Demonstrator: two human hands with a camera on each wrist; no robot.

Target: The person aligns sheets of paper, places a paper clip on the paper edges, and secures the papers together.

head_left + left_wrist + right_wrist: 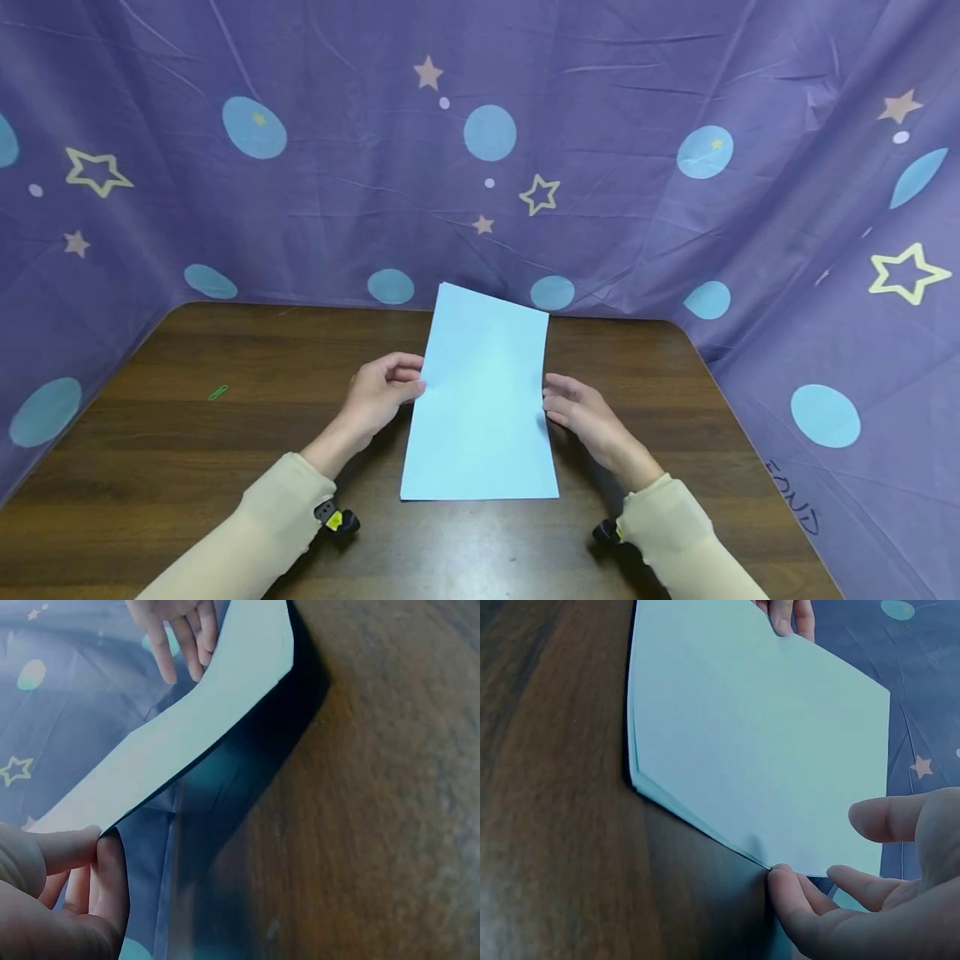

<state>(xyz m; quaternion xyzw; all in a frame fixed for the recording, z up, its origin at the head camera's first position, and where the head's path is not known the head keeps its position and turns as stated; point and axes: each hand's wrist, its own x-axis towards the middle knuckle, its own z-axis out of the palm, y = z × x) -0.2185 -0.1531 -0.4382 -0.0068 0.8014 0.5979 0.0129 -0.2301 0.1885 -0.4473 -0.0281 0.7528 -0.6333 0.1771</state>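
Pinched by the left hand [377, 395], pale paper [482, 408] is touched at its opposite edge by the spread right hand [588, 417], a green clip [217, 392] noted farther left.

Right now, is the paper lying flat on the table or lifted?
Lifted, at least partly: the left hand pinches the paper above the table, with shadow beneath.

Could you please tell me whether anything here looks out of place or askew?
Two small things: the paper stack is not squared, its edges slightly offset along the side by the right hand; and a green paper clip lies alone on the table, left of the stack, holding nothing. I see no damage.
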